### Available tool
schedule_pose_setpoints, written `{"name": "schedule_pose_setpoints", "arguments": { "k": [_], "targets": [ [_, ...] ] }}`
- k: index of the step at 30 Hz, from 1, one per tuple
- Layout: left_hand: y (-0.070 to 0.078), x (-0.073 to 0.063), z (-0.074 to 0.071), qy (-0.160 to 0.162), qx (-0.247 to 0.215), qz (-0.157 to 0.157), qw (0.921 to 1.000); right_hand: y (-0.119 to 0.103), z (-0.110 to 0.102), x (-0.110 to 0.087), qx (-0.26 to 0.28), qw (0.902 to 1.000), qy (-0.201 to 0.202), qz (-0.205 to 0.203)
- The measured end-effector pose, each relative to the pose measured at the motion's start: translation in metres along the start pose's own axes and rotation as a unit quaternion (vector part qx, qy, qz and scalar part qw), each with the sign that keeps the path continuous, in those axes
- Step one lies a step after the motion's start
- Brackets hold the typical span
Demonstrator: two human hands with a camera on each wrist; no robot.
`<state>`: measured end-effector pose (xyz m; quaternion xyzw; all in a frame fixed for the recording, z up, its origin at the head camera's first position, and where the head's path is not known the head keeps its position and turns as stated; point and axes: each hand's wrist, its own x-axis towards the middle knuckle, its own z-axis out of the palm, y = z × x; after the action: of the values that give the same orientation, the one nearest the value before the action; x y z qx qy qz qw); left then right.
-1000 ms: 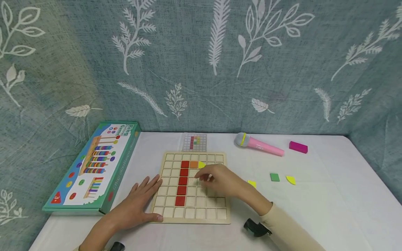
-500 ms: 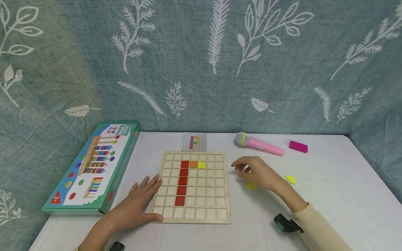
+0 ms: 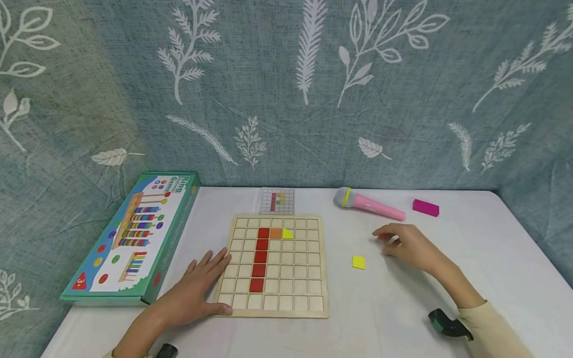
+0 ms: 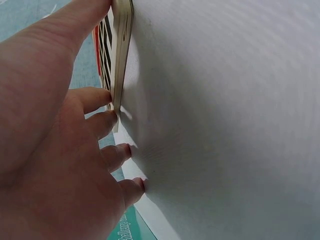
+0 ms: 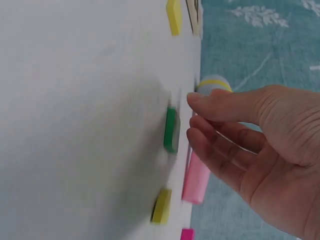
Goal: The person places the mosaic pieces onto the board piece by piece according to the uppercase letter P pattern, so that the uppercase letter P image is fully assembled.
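A square wooden grid board (image 3: 295,287) carries a column of several red tiles (image 3: 258,256), with an orange tile (image 3: 276,233) and a yellow quarter-round tile (image 3: 287,233) in its upper row. My left hand (image 3: 192,293) rests spread at the board's left edge, its thumb (image 4: 82,20) on the near corner. My right hand (image 3: 414,251) hovers right of the board, fingers loosely bent and holding nothing. Close below its fingertips, in the right wrist view, lies a green tile (image 5: 171,130), hidden in the head view by the hand. Another yellow piece (image 5: 161,206) lies beyond it.
A yellow square tile (image 3: 358,262) lies between board and right hand. A small pattern card (image 3: 277,202) is behind the board. At the back right are a pink toy microphone (image 3: 376,205) and a magenta block (image 3: 426,208). A green game box (image 3: 134,233) stands left.
My right hand has moved right, from over the board to the loose tiles, uncovering the yellow quarter-round tile on the board. The left hand has stayed at the board's edge.
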<state>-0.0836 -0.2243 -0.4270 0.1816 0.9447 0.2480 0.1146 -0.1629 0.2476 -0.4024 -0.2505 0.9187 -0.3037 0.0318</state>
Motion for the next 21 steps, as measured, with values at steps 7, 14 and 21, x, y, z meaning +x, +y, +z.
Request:
{"name": "schedule_pose_setpoints", "arguments": {
  "k": [7,14,21],
  "targets": [
    [0.000,0.000,0.000,0.003,-0.002,0.003,1.0000,0.011,-0.007,-0.011,-0.013,0.9994,-0.018,0.025],
    [0.000,-0.001,-0.001,0.001,-0.012,0.002,0.9999,0.015,-0.005,-0.012,-0.007,0.9994,-0.021,0.026],
    [0.000,-0.001,-0.001,-0.001,-0.012,0.002,0.9999,0.012,-0.005,-0.012,-0.006,0.9995,-0.020,0.024]
  ]
}}
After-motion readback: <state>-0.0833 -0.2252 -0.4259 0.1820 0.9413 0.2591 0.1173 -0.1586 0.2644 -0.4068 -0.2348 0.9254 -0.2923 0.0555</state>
